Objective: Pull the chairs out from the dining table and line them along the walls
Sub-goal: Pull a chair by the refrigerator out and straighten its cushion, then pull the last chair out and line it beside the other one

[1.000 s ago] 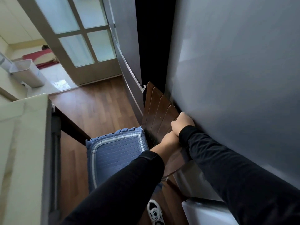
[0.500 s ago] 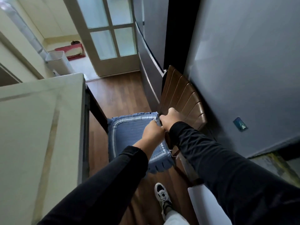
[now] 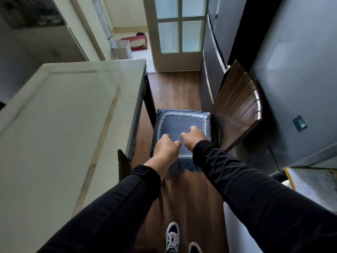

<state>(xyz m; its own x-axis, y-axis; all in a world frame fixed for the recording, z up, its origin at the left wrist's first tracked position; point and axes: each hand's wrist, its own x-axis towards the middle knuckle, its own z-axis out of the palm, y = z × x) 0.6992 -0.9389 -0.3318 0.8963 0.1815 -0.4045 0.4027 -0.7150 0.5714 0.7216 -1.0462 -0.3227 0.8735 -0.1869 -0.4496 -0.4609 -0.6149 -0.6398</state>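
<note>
1 chair (image 3: 235, 108) stood clear of the dining table (image 3: 73, 114), its wooden back touching the grey fridge side (image 3: 295, 73) on the right, its blue cushion (image 3: 182, 125) facing left towards the table. That one looked parked, by my reckoning. Both hands hovered over the near half of the cushion, gripping nothing: the left hand (image 3: 166, 147) loosely curled, the right hand (image 3: 194, 136) half curled with knuckles up; whether either brushed the fabric, I could not tell. A dark upright piece (image 3: 122, 165) peeked out at the table's near right edge, possibly another chair tucked in. If so, at least 1 was left to pull. The table's other sides were out of sight.
</note>
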